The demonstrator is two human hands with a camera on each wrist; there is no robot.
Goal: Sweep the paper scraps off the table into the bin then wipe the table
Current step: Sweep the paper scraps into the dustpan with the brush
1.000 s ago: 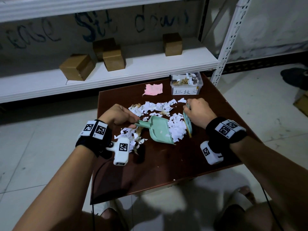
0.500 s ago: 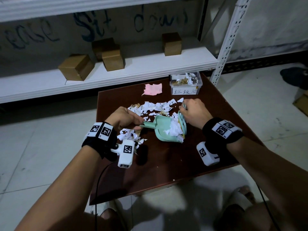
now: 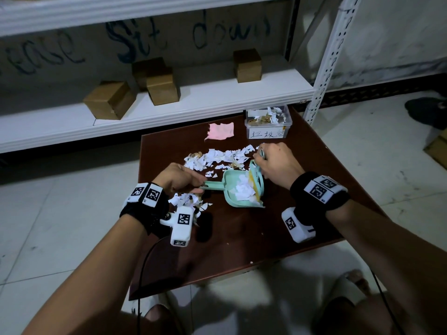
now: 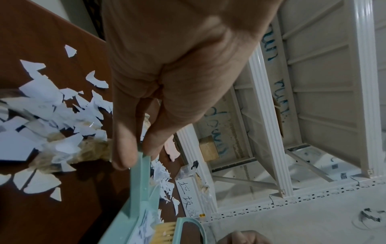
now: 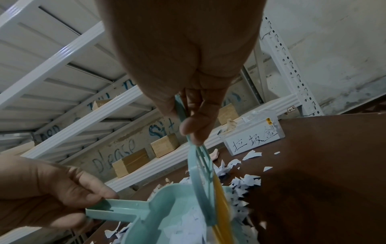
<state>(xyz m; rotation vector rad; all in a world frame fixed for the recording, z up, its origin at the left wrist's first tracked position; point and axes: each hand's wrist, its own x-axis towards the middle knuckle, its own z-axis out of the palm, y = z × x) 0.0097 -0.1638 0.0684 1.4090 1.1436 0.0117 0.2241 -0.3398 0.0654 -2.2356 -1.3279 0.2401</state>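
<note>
A mint green dustpan lies on the brown table with white paper scraps inside it. My left hand grips its handle. My right hand pinches the handle of a small mint brush whose yellow bristles stand at the pan's mouth. More white scraps lie in a band behind the pan, and another heap sits under my left wrist. The clear bin with a handwritten label stands at the table's far edge, scraps inside.
A pink cloth lies on the table left of the bin. Behind the table runs a white shelf with several cardboard boxes. A white perforated upright stands near the table's far right corner. Tiled floor surrounds the table.
The brush moved left from the scrap pile into the mouth of the dustpan, pushing scraps inside. The dustpan shifted slightly and both hands kept their grips.
</note>
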